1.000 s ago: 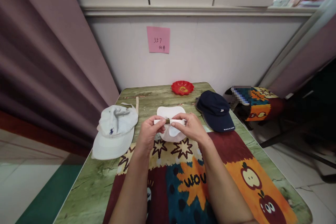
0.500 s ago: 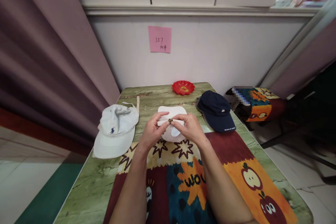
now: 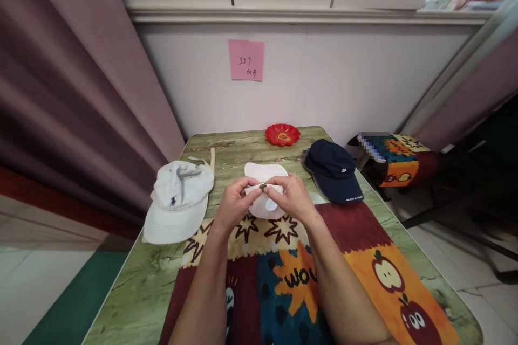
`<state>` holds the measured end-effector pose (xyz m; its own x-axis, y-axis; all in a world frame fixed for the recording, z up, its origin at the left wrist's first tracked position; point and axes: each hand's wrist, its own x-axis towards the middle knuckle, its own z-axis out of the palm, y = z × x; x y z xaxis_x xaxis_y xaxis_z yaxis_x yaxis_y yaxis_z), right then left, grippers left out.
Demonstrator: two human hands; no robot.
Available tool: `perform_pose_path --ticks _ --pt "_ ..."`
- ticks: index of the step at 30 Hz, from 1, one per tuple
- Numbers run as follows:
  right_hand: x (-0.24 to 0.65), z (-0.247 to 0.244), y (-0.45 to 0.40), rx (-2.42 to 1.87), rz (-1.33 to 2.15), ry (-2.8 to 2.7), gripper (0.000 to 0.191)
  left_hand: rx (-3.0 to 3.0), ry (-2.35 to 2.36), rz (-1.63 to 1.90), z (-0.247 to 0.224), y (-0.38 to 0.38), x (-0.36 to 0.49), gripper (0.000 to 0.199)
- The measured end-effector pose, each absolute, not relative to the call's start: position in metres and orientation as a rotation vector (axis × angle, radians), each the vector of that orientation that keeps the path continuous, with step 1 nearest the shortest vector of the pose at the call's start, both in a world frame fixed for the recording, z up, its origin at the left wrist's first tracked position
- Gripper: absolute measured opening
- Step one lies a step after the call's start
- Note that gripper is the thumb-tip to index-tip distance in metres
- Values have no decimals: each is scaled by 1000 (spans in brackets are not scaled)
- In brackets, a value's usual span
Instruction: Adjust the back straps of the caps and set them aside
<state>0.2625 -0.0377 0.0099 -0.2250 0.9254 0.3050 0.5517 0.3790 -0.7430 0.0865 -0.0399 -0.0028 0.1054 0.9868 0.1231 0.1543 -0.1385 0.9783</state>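
A white cap [image 3: 265, 209] lies in the middle of the table, its brim pointing toward the wall. Across its back runs a strap with a small brass-coloured buckle [image 3: 263, 186]. My left hand [image 3: 237, 199] pinches the strap on the left of the buckle, thumb and forefinger closed. From the right, my right hand [image 3: 294, 194] pinches the strap close against the buckle. Both thumbs nearly meet at the metal piece. The fingers partly cover the strap, so how it runs through the buckle cannot be made out.
On the left rests a pale cap [image 3: 178, 199] with a loose strap; on the right, a navy cap [image 3: 334, 170]. A red scalloped dish [image 3: 282, 135] stands at the back. A patterned cloth [image 3: 348, 280] covers the table's near part. A pink note [image 3: 246, 60] is on the wall.
The fingers of my left hand have drawn in closer around the strap, and the strap and buckle have shifted very slightly. The other caps and the dish have stayed put.
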Motion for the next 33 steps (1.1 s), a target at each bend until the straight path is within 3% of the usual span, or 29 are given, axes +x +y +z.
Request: perform_pose_path --ticks 11,16,25,31,33 --pt "278 10 -33 -1214 739 -1838 22 1414 1155 1191 4 -42 76 21" --pt "295 5 -29 -1188 869 -1664 29 1478 1134 992 11 -44 64 25" --pt "317 -6 -21 -1280 598 -1698 23 1521 1221 1092 5 -40 49 26" --pt "331 -26 -16 -1652 399 -1992 54 1783 1660 1128 -17 -26 34 24" --pt "331 -33 -14 -1693 413 -2046 63 1942 1727 1028 -27 -22 31 36"
